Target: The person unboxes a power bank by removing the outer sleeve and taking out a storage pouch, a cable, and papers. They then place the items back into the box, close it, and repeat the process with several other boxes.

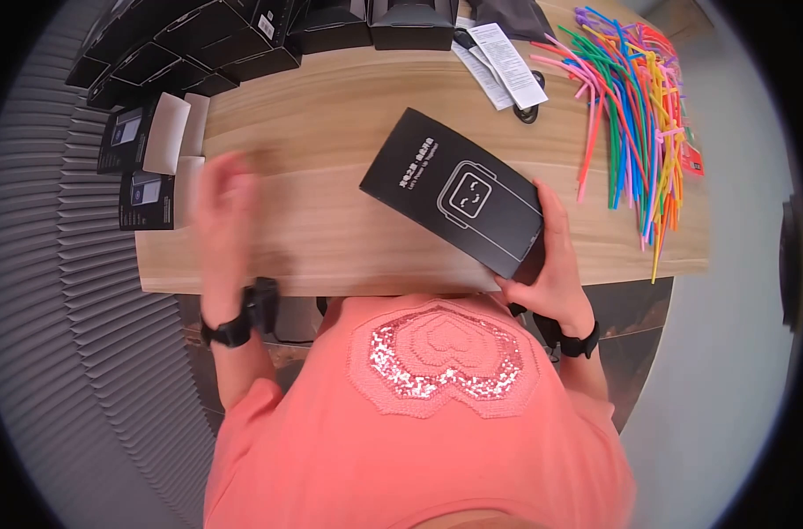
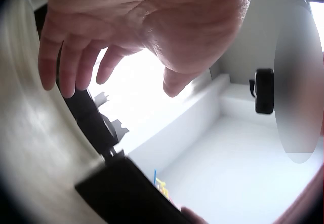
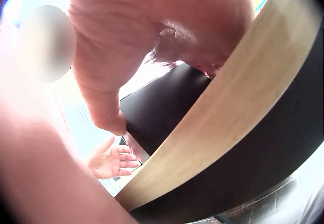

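A black box [image 1: 454, 194] with a printed smiling device lies tilted over the table's front half in the head view. My right hand [image 1: 556, 264] grips its lower right end, fingers on the far side and thumb at the near corner. In the right wrist view, the end of the black box [image 3: 164, 105] shows under the right hand [image 3: 162, 27]. My left hand [image 1: 225, 220], blurred, is over the table's left side, apart from the box and holding nothing. The left wrist view shows the left hand [image 2: 142, 27] with fingers extended and apart.
Black boxes [image 1: 216, 44] are stacked at the back left. Two smaller open boxes [image 1: 146, 201] stand at the left edge. Leaflets [image 1: 507, 66] and a black cable [image 1: 527, 113] lie at the back, with many coloured straws [image 1: 635, 123] on the right of the table [image 1: 313, 123].
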A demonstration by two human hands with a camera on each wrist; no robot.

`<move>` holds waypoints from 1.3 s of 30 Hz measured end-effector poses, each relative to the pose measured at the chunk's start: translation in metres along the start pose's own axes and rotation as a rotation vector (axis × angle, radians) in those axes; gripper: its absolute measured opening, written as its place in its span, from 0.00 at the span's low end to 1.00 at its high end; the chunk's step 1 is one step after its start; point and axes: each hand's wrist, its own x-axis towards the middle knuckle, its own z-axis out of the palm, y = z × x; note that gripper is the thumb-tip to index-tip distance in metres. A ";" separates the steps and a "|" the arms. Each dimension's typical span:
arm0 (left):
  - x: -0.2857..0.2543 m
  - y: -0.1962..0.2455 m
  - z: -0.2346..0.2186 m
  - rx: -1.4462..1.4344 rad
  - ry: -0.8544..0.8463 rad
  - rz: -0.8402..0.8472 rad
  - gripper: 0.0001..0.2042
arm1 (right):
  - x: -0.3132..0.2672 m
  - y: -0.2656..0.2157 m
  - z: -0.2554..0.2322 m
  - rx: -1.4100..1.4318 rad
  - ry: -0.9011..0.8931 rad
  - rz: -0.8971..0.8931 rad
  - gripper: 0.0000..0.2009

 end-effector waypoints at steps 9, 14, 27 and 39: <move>0.019 0.012 0.111 -0.061 -0.462 0.161 0.23 | -0.005 0.005 0.009 0.000 0.108 0.071 0.60; 0.021 0.023 0.104 0.139 -0.470 0.200 0.25 | -0.002 0.002 0.003 0.074 0.082 0.107 0.61; 0.024 0.039 0.104 0.071 -0.666 0.714 0.50 | -0.003 -0.001 0.002 0.073 0.006 0.100 0.65; 0.001 0.000 0.102 -0.390 -0.228 -0.085 0.20 | 0.034 -0.035 -0.026 -0.229 -0.159 -0.213 0.28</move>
